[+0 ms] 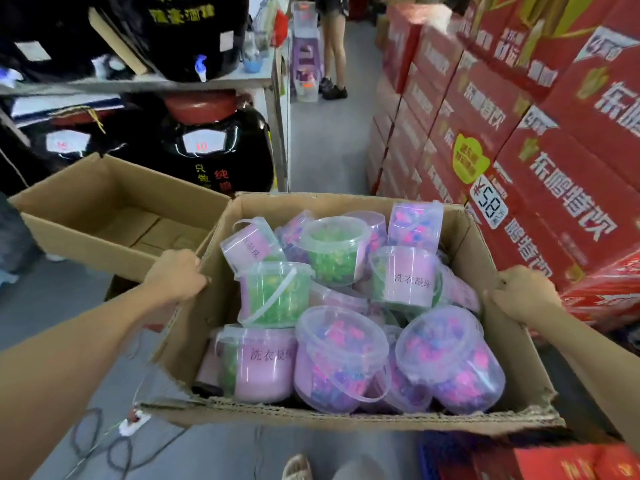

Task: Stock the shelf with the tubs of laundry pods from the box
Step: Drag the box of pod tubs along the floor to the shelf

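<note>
You are holding an open cardboard box (pixel 349 415) by its two side walls, in a shop aisle. Your left hand (pixel 178 273) is curled over the top edge of the box's left wall, fingers hooked over the cardboard. Your right hand (pixel 524 292) grips the top edge of the right wall the same way. Both hands are clamped on the box, well apart, one on each side.

Inside the box lie the tubs of laundry pods (pixel 341 355), clear plastic buckets with lids and thin carrying handles, piled loosely and tilted in different directions. Some hold pink, purple and blue pods, such as the two nearest you on the right (pixel 450 362). Others hold green pods, like the one near the middle left (pixel 277 292) and the one lying on its side further back (pixel 334 247). Several show a pale purple label with dark characters (pixel 412 278).

To the left of your box sits a second cardboard box (pixel 114 216), open. Behind it stands a shelf (pixel 149 83) carrying large black jars (pixel 214 147) with white tags. On your right is a tall stack of red cartons (pixel 526 140) with a yellow-green sticker and a price tag on them. Further down the aisle you can see another person's legs (pixel 334 64). Cables lie on the grey floor (pixel 104 441) at lower left.
</note>
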Available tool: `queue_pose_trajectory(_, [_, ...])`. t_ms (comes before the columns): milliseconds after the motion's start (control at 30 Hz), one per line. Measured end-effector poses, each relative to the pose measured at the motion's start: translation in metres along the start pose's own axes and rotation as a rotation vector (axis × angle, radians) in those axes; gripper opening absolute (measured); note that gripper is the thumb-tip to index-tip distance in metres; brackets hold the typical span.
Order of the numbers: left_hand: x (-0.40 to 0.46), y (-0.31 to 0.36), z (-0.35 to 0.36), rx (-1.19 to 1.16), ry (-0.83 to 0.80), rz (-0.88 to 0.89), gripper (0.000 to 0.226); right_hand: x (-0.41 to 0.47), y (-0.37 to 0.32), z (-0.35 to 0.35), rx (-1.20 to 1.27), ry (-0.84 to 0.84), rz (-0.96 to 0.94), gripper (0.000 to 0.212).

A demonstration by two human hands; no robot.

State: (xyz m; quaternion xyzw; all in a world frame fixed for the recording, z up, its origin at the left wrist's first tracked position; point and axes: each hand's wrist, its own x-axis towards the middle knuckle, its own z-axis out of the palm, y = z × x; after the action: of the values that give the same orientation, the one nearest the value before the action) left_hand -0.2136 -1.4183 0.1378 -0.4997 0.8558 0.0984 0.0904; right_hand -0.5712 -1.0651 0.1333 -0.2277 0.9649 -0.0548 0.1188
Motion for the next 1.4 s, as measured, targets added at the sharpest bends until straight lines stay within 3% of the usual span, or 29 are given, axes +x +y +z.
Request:
queue_pose_trajectory(200, [0.104, 0.031, -0.018, -0.018, -0.015, -0.008, 0.042, 0.1, -0.028, -0.017, -0.017, -0.014, 0.013, 0.024])
queue_pose_trajectory(433, [0.202, 0.087, -0.04, -0.027, -0.049, -0.049, 0.031, 0.228, -0.049, -0.027, -0.014, -0.031, -0.053, 0.038])
queue_pose_trajectory(700, [0.31, 0.134, -0.061, -0.136, -0.046, -0.081, 0.031, 0.348, -0.08, -0.051, 0.012, -0.015, -0.033, 0.041])
queue_pose_trajectory(1033, [0.491, 0.176, -0.088, -0.125, -0.057, -0.001, 0.027, 0.485, -0.139, -0.061, -0.005, -0.025, 0.058, 0.032])
queue_pose_trajectory(1400, [0.621, 0.21, -0.104, -0.059, -0.014, -0.031, 0.023, 0.617, -0.199, -0.078, 0.078, -0.019, 0.063, 0.038])
